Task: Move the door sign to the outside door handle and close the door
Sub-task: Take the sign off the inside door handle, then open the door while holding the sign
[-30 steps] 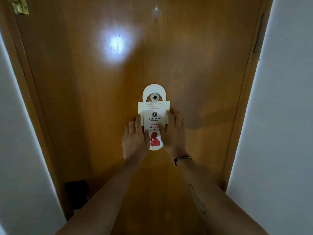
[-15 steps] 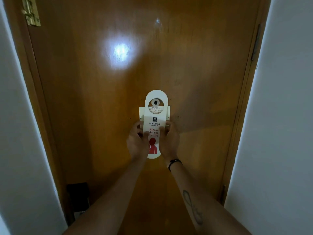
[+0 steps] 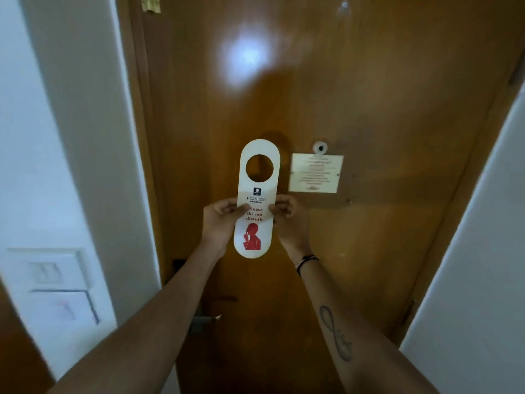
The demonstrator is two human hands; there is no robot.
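A white door sign (image 3: 257, 177) with a round hole, red "Please do not disturb" lettering and a red figure is held upright in front of the brown wooden door (image 3: 369, 95). My left hand (image 3: 220, 220) pinches its left edge and my right hand (image 3: 287, 217) pinches its right edge. The sign hangs on nothing. The peephole (image 3: 320, 148) and a small notice plate (image 3: 315, 172) sit on the door to the right of the sign. A metal door handle (image 3: 206, 319) shows low on the door's left side, partly hidden by my left forearm.
White walls flank the door on both sides. A switch panel (image 3: 54, 270) and a white card holder (image 3: 64, 308) are on the left wall. A brass hinge (image 3: 150, 2) shows at the top left of the door frame.
The sign has come off the peephole and moved left, away from the door, held in both hands. The view has shifted so the left wall's switch panel shows.
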